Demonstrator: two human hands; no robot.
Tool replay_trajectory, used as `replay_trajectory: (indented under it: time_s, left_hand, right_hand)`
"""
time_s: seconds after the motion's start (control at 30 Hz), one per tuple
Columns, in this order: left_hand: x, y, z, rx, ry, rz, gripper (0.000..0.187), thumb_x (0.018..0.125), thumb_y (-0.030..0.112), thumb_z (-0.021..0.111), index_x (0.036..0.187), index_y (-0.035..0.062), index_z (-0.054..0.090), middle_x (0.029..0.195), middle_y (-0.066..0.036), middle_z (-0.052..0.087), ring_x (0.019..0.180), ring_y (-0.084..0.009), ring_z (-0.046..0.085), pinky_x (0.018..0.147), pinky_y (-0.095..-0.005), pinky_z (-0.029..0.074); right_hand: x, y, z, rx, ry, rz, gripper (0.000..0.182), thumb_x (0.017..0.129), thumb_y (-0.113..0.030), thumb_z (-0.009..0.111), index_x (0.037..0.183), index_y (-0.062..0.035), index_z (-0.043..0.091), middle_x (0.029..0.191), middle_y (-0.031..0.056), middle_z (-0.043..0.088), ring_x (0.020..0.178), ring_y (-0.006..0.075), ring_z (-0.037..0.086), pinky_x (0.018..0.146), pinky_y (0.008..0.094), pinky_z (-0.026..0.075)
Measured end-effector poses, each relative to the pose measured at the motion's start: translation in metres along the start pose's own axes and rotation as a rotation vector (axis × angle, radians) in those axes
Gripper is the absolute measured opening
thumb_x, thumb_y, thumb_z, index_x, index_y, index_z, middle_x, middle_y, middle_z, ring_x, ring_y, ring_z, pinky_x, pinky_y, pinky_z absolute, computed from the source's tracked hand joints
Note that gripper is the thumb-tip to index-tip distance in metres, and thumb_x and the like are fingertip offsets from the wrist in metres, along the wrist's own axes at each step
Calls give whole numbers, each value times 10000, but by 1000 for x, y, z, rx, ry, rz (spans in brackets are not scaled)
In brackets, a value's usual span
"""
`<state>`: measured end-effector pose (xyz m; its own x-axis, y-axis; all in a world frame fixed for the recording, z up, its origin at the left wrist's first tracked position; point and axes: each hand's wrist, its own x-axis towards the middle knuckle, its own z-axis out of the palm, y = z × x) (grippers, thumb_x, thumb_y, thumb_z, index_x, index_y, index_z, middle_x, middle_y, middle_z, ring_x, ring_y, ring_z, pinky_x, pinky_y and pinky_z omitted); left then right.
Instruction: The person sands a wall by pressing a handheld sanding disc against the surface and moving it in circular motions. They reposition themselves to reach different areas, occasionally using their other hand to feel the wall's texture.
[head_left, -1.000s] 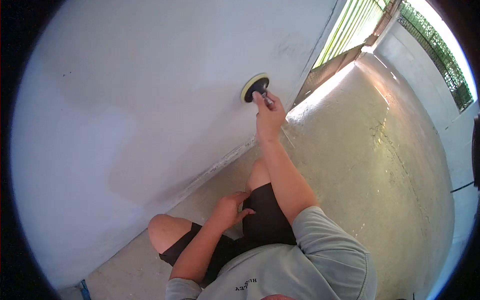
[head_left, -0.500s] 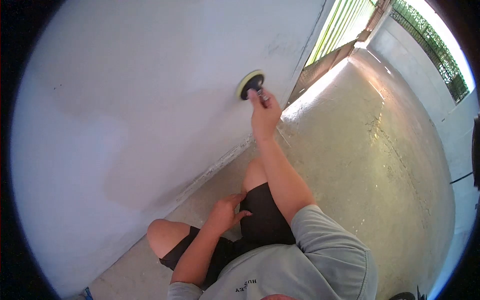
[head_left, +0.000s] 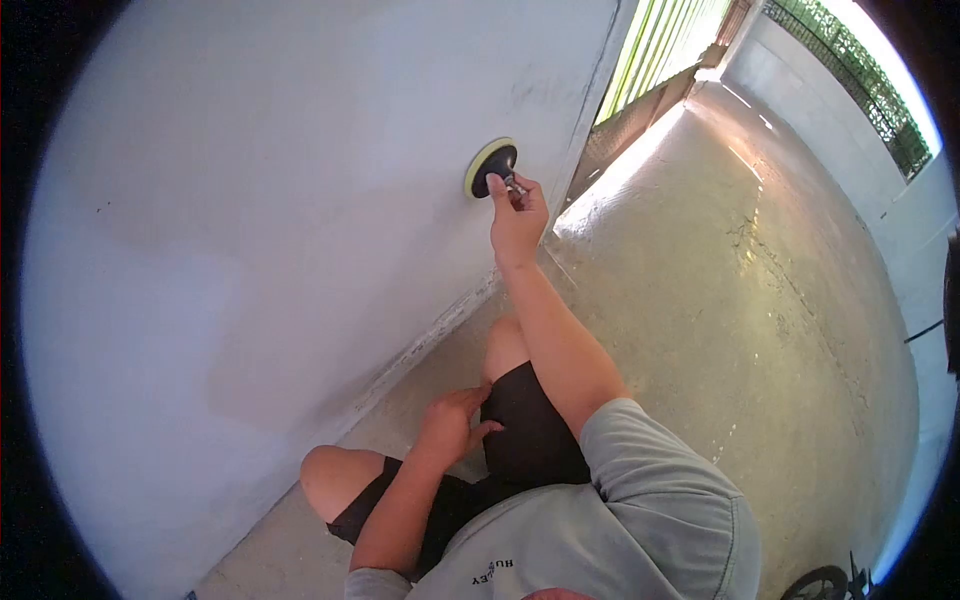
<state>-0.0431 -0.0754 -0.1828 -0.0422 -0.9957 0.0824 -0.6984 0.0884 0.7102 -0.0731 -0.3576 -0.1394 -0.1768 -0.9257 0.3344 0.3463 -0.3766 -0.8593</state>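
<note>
My right hand (head_left: 519, 222) grips a round sanding pad (head_left: 492, 168) by its metal shank, thumb pressed near the black backing. The pad's pale yellow face is turned to the white wall (head_left: 300, 190); it appears to lie against the surface, though the contact itself is hidden. My left hand (head_left: 450, 425) lies on my thigh by the dark shorts (head_left: 530, 425), thumb and fingers apart, holding nothing.
The wall ends in a vertical edge just right of the pad, beside a slatted gate (head_left: 665, 55). A worn strip (head_left: 440, 325) runs along the wall's foot. Concrete floor (head_left: 680, 300) stretches to the right, with a dark wheel (head_left: 815, 583) at the bottom right.
My right hand and the sanding pad have shifted slightly left along the wall. The view has turned a little, showing more of the wheel. My left hand stays on the thigh.
</note>
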Motion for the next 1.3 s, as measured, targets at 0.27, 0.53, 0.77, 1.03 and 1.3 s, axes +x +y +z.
replay_trajectory:
  time_s: [0.27,0.53,0.77,1.03,1.3]
  left_hand:
    - [-3,0,6,8,-25,-2,694,692,276,818,1282,8,568,1154,-173,653,1048,-350,615,924,-426,492]
    - [-3,2,8,72,-41,16,720,706,270,808,1319,6,537,1189,-172,633,1090,-363,585,928,-422,494]
    - [-4,9,0,51,-57,-73,725,716,314,809,1311,2,535,1163,-189,637,1101,-381,584,942,-438,482]
    - [-3,-17,4,22,-11,-5,687,784,413,722,1347,87,500,1243,-172,577,1135,-374,563,953,-457,475]
    - [9,-27,3,63,45,13,638,685,342,802,1201,49,568,1112,-133,611,1052,-340,589,929,-441,472]
  right_hand:
    - [-2,11,-6,-143,-36,-121,304,863,-212,767,987,4,592,733,-18,566,635,48,455,565,214,363]
    - [6,23,-13,-151,-8,-46,356,881,-245,747,1060,12,577,776,29,616,706,75,557,641,214,439]
    - [33,27,-14,-49,190,102,275,884,-150,735,1050,4,580,884,52,644,784,94,597,690,226,476]
    - [48,43,-17,-147,-18,83,342,954,-316,578,1227,-110,586,1069,32,624,697,102,499,537,253,414]
    - [68,2,5,-135,111,168,450,939,-424,625,1143,-31,550,1000,72,603,684,157,466,484,293,314]
